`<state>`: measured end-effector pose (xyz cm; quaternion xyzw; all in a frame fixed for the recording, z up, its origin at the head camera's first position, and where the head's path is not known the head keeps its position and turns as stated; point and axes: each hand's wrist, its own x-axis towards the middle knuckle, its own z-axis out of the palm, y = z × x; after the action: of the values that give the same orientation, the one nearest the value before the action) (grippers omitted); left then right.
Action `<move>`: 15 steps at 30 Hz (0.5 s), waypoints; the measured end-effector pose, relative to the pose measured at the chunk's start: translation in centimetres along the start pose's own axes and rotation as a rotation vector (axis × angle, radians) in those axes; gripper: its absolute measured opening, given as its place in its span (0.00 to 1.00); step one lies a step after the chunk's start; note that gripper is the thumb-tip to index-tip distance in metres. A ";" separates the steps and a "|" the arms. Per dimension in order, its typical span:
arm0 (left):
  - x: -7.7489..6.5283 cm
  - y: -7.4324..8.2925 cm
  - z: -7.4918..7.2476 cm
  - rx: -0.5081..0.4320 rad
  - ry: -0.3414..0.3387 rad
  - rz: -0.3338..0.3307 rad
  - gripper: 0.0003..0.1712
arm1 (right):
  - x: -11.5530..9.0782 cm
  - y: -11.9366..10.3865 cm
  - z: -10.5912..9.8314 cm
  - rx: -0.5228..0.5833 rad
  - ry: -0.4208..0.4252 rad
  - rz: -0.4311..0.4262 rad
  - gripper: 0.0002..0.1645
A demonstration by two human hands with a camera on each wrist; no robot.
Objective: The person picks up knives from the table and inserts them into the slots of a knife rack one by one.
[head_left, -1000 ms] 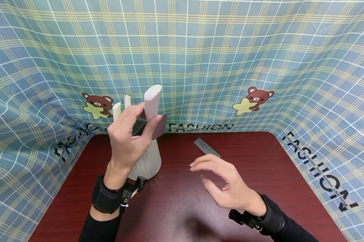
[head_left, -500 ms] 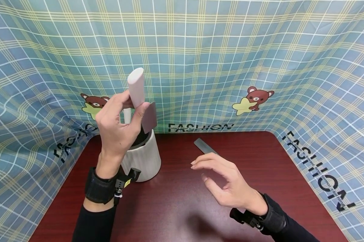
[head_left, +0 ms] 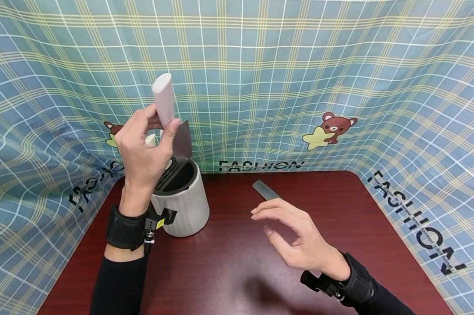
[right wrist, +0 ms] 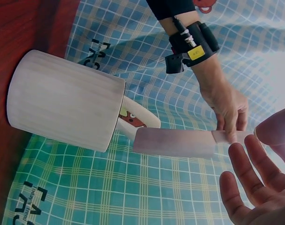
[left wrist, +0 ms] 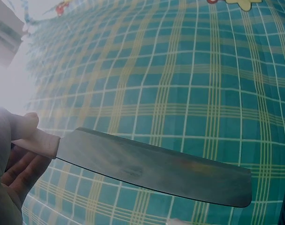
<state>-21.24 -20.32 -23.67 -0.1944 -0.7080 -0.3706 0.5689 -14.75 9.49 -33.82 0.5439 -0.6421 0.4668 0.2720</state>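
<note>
"White-handled knife (left wrist: 147, 165) with a broad grey metal blade: it's up in the air on the left of the scene. Where exactly?"

"Above the grey-white ribbed cylindrical holder (head_left: 183, 212), toward its far side, with its handle up and its blade slanting down to the right. From the right wrist view, the squared end of the blade looks just clear of the opening, near two pale handles (right wrist: 142, 113) that stick out of it. Whether it touches them I can't tell."

"And the hands?"

"The left hand (head_left: 140, 148) pinches the knife's handle between thumb and fingers. The right hand (head_left: 297, 236) hovers over the right of the dark red worktop (head_left: 221, 271), fingers loosely bent, thumb apart from them, grip fairly wide and holding nothing."

"What shows inside the holder?"

"A black slotted insert (head_left: 168, 177) on the left, with a dark open space beside it on the right."

"That flat grey rectangular strip (head_left: 265, 189)?"

"It lies on the worktop, far side, well to the right of the holder. In the head view the right hand overlaps its near end."

"Anything behind?"

"Blue-green plaid cloth (head_left: 245, 87) along the far, left and right sides, printed with brown bears (head_left: 339, 126), yellow stars (head_left: 315, 139) and black FASHION lettering (head_left: 260, 165). Black straps (head_left: 127, 227) circle both wrists, above dark sleeves (head_left: 119, 284)"
</note>
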 end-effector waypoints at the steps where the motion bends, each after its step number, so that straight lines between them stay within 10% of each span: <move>1: 0.0 -0.2 0.0 0.003 -0.003 -0.009 0.18 | 0.0 0.0 0.0 -0.001 0.002 0.001 0.27; 15: -0.1 -2.8 0.2 0.047 -0.021 -0.077 0.21 | -0.2 0.0 -0.2 -0.007 0.007 0.002 0.27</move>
<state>-23.26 -21.92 -24.66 -0.1575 -0.7293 -0.3731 0.5514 -14.72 9.77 -33.94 0.5406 -0.6435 0.4668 0.2755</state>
